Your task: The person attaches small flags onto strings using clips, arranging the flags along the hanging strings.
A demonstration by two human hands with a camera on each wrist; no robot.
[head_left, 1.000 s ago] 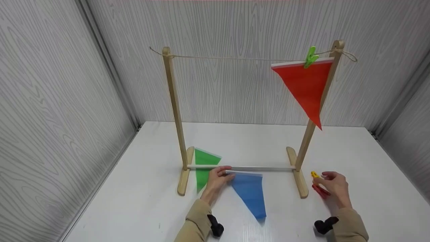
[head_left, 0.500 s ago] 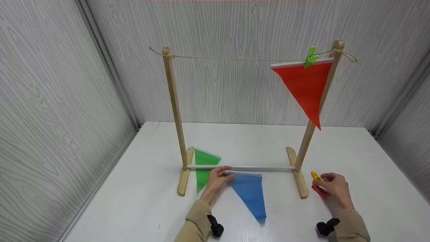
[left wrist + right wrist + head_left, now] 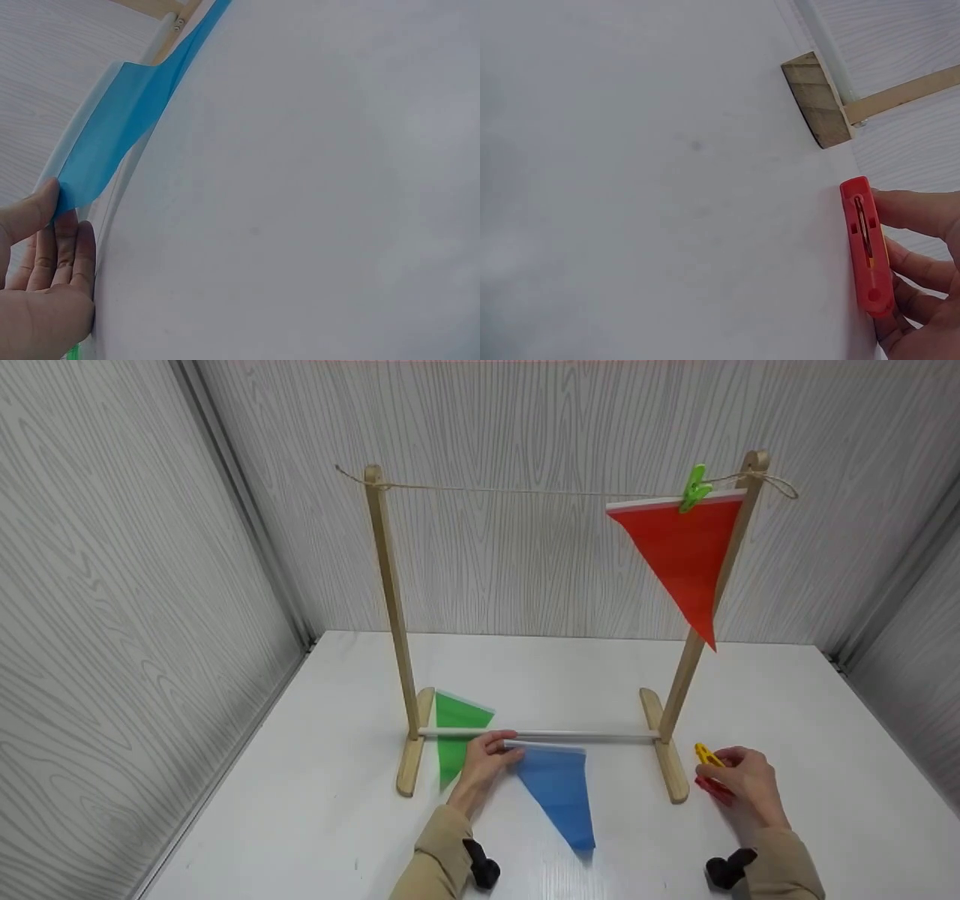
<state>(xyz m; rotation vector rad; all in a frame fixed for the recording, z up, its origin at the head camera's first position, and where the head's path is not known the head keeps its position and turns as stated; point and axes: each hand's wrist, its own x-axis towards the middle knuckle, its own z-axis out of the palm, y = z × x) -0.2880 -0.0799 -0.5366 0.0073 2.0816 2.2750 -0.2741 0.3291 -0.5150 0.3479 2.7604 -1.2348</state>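
Observation:
My left hand (image 3: 486, 761) pinches the upper left corner of a blue pennant (image 3: 559, 787) with a white top edge; the left wrist view shows thumb and fingers on that corner (image 3: 71, 187). At the right, my right hand (image 3: 750, 780) holds a yellow clothespin (image 3: 706, 754) between thumb and fingers. A red clothespin (image 3: 712, 790) lies right beside it, close under the hand. In the right wrist view the red clothespin (image 3: 868, 247) hides most of the yellow one. A green pennant (image 3: 452, 735) lies by the left hand, partly covered by it.
A wooden stand has a left post (image 3: 391, 600), a right post (image 3: 682, 682) and a low white crossbar (image 3: 585, 733). Twine (image 3: 525, 492) spans the tops. A red pennant (image 3: 686, 547) hangs from it by a green clothespin (image 3: 694, 491). Walls (image 3: 112, 585) enclose the white table (image 3: 315, 780).
The right hand has shifted slightly, turning the yellow clothespin a little. The left hand and the blue pennant stay in place.

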